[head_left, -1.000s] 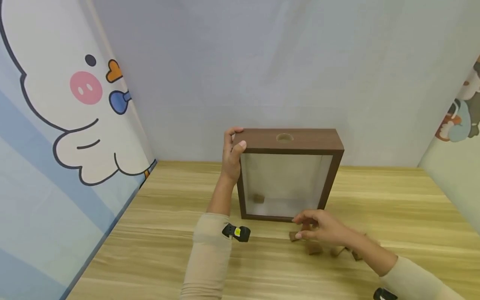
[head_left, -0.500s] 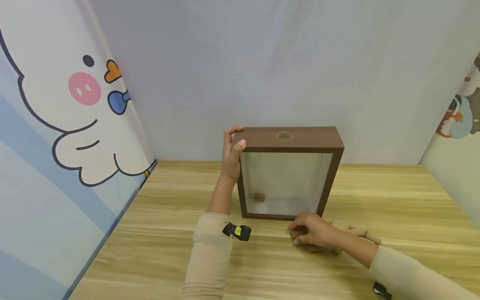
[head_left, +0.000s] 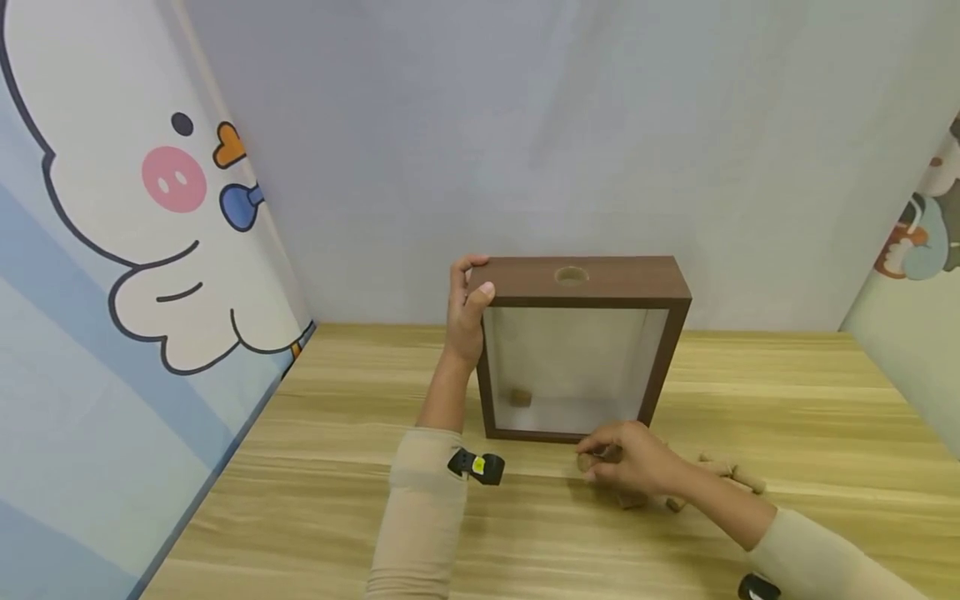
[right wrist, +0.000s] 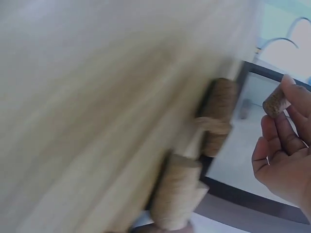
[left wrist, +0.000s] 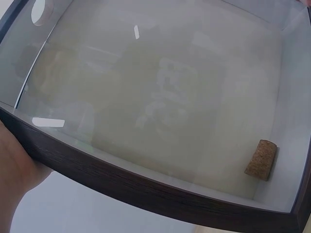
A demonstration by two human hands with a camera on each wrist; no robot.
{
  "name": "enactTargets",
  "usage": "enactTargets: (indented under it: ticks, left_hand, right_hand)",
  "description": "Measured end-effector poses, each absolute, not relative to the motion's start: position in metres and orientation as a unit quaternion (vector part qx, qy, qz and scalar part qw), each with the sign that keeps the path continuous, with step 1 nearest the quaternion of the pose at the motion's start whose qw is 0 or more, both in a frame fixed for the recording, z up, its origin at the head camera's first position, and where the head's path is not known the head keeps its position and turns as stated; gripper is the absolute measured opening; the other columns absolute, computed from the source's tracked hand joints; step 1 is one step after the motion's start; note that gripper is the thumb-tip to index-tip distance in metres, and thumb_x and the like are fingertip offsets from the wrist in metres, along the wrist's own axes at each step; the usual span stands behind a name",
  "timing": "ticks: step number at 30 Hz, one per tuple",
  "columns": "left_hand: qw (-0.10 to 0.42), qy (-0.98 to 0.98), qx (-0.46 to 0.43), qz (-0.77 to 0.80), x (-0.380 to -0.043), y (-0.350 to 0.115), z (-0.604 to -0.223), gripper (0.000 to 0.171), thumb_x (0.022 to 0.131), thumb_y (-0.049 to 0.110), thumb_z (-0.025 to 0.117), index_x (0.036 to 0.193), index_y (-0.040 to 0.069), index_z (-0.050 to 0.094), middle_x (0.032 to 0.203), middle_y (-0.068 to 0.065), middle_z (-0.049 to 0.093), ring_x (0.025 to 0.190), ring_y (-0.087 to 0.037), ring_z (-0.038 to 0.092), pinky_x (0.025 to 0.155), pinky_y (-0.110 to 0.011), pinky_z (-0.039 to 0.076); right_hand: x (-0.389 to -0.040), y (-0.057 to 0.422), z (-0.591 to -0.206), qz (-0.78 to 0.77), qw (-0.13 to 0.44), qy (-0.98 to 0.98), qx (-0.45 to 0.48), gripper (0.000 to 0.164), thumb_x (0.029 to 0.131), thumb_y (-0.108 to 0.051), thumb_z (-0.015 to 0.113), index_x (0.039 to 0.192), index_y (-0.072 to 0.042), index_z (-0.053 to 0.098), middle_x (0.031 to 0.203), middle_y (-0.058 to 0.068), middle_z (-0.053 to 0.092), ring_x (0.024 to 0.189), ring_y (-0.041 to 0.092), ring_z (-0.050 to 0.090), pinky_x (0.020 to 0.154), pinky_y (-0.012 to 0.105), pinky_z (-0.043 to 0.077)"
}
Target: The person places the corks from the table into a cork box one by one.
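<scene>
A dark brown box frame (head_left: pixel 581 281) with a clear front stands upright on the table, a round hole in its top. My left hand (head_left: pixel 467 321) grips its top left corner, thumb in front and fingers behind. Inside, one cork (left wrist: pixel 262 160) lies near the bottom left. My right hand (head_left: pixel 633 458) is low in front of the frame's lower right corner. Between its thumb and fingertips it pinches a cork (right wrist: pixel 276 102), whose end shows in the head view. Beneath and beside that hand are several loose corks (right wrist: pixel 176 191), partly hidden by it in the head view.
The wood-grain table (head_left: pixel 337 500) runs back to a pale grey curtain (head_left: pixel 450 167) close behind the frame. On the left is a cartoon-printed cloth (head_left: pixel 187 275), with another printed panel (head_left: pixel 918 242) on the right.
My right hand has closed on a cork at the table and now holds it just in front of the frame. The left hand and frame have stayed in place.
</scene>
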State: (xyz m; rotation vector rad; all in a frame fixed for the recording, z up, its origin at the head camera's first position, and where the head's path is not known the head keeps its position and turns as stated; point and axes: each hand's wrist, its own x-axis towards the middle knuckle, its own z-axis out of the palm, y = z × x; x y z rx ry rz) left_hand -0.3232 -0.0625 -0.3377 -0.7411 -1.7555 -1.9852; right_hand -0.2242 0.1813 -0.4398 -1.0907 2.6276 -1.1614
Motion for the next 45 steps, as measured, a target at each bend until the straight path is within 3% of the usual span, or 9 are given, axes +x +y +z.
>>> enactTargets:
  ticks: [7, 12, 20, 25, 29, 32, 36, 41, 45]
  left_hand:
    - [0.195, -0.623, -0.267, -0.709, -0.323, -0.063, -0.337, 0.056, 0.078, 0.037, 0.044, 0.122, 0.004, 0.034, 0.132, -0.012, 0.025, 0.116, -0.023, 0.025, 0.092, -0.043, 0.022]
    - [0.198, -0.622, -0.269, -0.708, -0.322, -0.063, -0.335, 0.058, 0.078, 0.035, 0.043, 0.124, 0.001, 0.033, 0.133, -0.014, 0.025, 0.113, -0.022, 0.026, 0.090, -0.041, 0.022]
    - [0.201, -0.624, -0.267, -0.706, -0.302, -0.062, -0.323, 0.056, 0.077, 0.027, 0.040, 0.121, -0.007, 0.031, 0.128, -0.017, 0.029, 0.107, -0.019, 0.029, 0.088, -0.037, 0.024]
    - [0.203, -0.628, -0.263, -0.704, -0.312, -0.064, -0.330, 0.056, 0.078, 0.029, 0.041, 0.122, -0.005, 0.032, 0.134, -0.020, 0.023, 0.114, -0.023, 0.026, 0.090, -0.040, 0.022]
    - [0.206, -0.626, -0.261, -0.705, -0.320, -0.065, -0.337, 0.057, 0.078, 0.033, 0.042, 0.123, -0.001, 0.033, 0.134, -0.010, 0.026, 0.117, -0.022, 0.024, 0.092, -0.042, 0.021]
    - [0.205, -0.618, -0.265, -0.711, -0.322, -0.065, -0.340, 0.058, 0.077, 0.036, 0.044, 0.122, 0.001, 0.034, 0.123, -0.006, 0.035, 0.111, -0.021, 0.031, 0.090, -0.040, 0.024]
    - [0.203, -0.618, -0.267, -0.711, -0.321, -0.064, -0.340, 0.057, 0.078, 0.038, 0.044, 0.122, 0.002, 0.034, 0.119, -0.005, 0.036, 0.105, -0.020, 0.034, 0.088, -0.038, 0.026]
    - [0.207, -0.625, -0.256, -0.708, -0.320, -0.063, -0.339, 0.058, 0.078, 0.039, 0.044, 0.121, 0.002, 0.035, 0.132, -0.009, 0.029, 0.116, -0.021, 0.026, 0.092, -0.041, 0.022]
    - [0.202, -0.625, -0.263, -0.707, -0.323, -0.061, -0.337, 0.059, 0.078, 0.039, 0.044, 0.123, 0.002, 0.035, 0.128, -0.008, 0.031, 0.113, -0.020, 0.029, 0.091, -0.040, 0.023]
  right_hand:
    - [-0.219, 0.179, -0.410, -0.423, 0.006, 0.836, -0.349, 0.028, 0.081, -0.016, 0.071, 0.104, -0.002, 0.067, 0.093, -0.002, 0.067, 0.081, 0.011, 0.058, 0.069, 0.031, 0.048]
    - [-0.217, 0.178, -0.388, -0.451, -0.050, 0.824, -0.339, 0.025, 0.079, -0.009, 0.072, 0.102, -0.001, 0.066, 0.089, -0.001, 0.067, 0.079, 0.013, 0.059, 0.068, 0.031, 0.049]
    - [-0.214, 0.177, -0.359, -0.516, -0.057, 0.799, -0.302, 0.024, 0.078, -0.001, 0.071, 0.102, 0.002, 0.065, 0.087, 0.005, 0.067, 0.078, 0.015, 0.063, 0.064, 0.030, 0.051]
    - [-0.214, 0.174, -0.337, -0.556, -0.075, 0.771, -0.303, 0.025, 0.078, 0.004, 0.069, 0.103, 0.006, 0.063, 0.088, 0.009, 0.067, 0.076, 0.015, 0.064, 0.062, 0.029, 0.052]
    - [-0.216, 0.170, -0.318, -0.592, -0.095, 0.741, -0.301, 0.024, 0.080, 0.006, 0.066, 0.104, 0.007, 0.062, 0.088, 0.007, 0.067, 0.075, 0.017, 0.064, 0.063, 0.026, 0.051]
    - [-0.218, 0.168, -0.305, -0.621, -0.116, 0.702, -0.328, 0.023, 0.080, 0.007, 0.065, 0.103, 0.010, 0.061, 0.087, 0.008, 0.067, 0.075, 0.018, 0.064, 0.063, 0.024, 0.050]
    - [-0.222, 0.166, -0.288, -0.644, -0.143, 0.662, -0.356, 0.025, 0.079, 0.005, 0.067, 0.103, 0.011, 0.060, 0.089, 0.011, 0.067, 0.076, 0.018, 0.064, 0.064, 0.023, 0.050]
    - [-0.232, 0.166, -0.269, -0.643, -0.161, 0.674, -0.325, 0.025, 0.080, 0.004, 0.068, 0.103, 0.007, 0.062, 0.091, 0.009, 0.066, 0.077, 0.016, 0.063, 0.066, 0.022, 0.049]
    - [-0.244, 0.167, -0.258, -0.643, -0.162, 0.690, -0.290, 0.023, 0.080, 0.004, 0.068, 0.103, 0.002, 0.063, 0.091, 0.006, 0.065, 0.078, 0.014, 0.062, 0.069, 0.020, 0.049]
